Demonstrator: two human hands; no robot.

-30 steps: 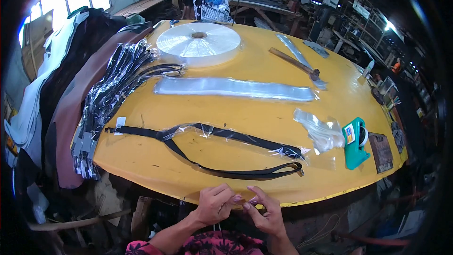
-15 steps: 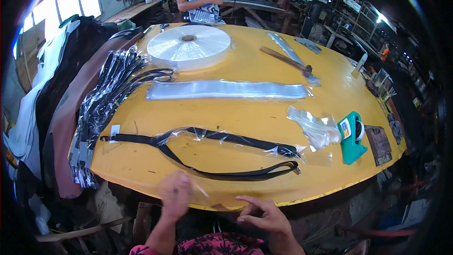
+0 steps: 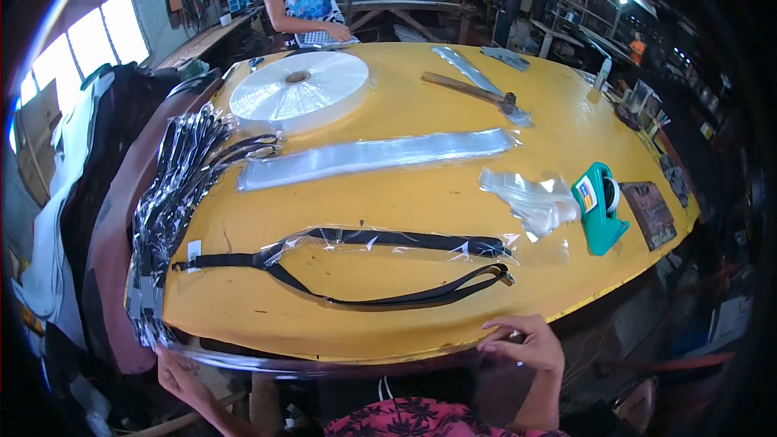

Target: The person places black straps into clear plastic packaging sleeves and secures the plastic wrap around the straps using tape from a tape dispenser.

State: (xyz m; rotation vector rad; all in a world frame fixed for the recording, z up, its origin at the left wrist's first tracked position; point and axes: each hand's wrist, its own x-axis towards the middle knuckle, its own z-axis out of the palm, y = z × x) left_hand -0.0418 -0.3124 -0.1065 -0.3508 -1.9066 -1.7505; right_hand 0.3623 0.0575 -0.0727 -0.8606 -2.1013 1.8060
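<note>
At the table's lower left corner, my left hand (image 3: pixel 180 372) pinches one end of a long clear plastic strip (image 3: pixel 283 366), which stretches right along the front edge. My right hand (image 3: pixel 526 343) is at the front edge on the right, thumb and forefinger apart, with nothing visible between them. On the yellow table (image 3: pixel 405 194) lies a black strap (image 3: pixel 405 303), looped at the right and partly inside a clear sleeve (image 3: pixel 324 236). A white tag (image 3: pixel 193 254) is at its left end. Many wrapped black straps (image 3: pixel 166 218) hang over the left edge.
A large white roll (image 3: pixel 299 97), a flat stack of clear sleeves (image 3: pixel 372 159) and a hammer (image 3: pixel 465 87) lie farther back. Right of centre are crumpled clear sleeves (image 3: pixel 534 202), a green tape dispenser (image 3: pixel 597 210) and a dark block (image 3: pixel 650 214). Another person (image 3: pixel 306 2) stands behind the table.
My left hand has moved far left and now holds the plastic strip's end. My right hand has shifted right and up. The view has turned, and the other person's arm is lower.
</note>
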